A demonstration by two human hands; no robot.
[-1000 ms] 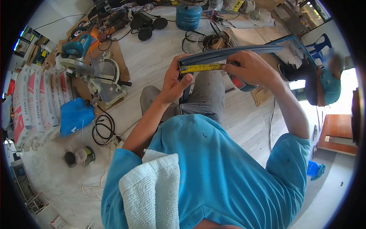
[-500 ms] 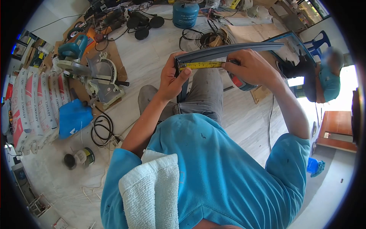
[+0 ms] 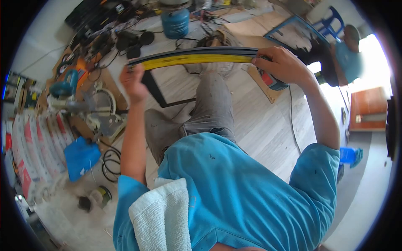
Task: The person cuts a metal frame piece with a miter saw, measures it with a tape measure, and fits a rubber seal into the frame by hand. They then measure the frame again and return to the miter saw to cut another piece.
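A dark grey metal frame is held up in front of me, its long bar level and a side piece angling down near my knee. Along the bar runs the yellow blade of a tape measure. My left hand, a little blurred, is closed at the bar's left end, where the blade also ends; its grip on the blade's tip is not clear. At the bar's right end my right hand is closed around the tape measure, whose red and black case hangs below the fingers.
To the left stand a mitre saw, cement bags and a blue bag. A blue gas cylinder and cables lie ahead. At the right a person sits near a blue-edged frame; a cord crosses the floor.
My left hand has moved left, away from the right hand, and a longer stretch of yellow blade now shows. The frame has turned, with its side piece in view. My view has shifted too.
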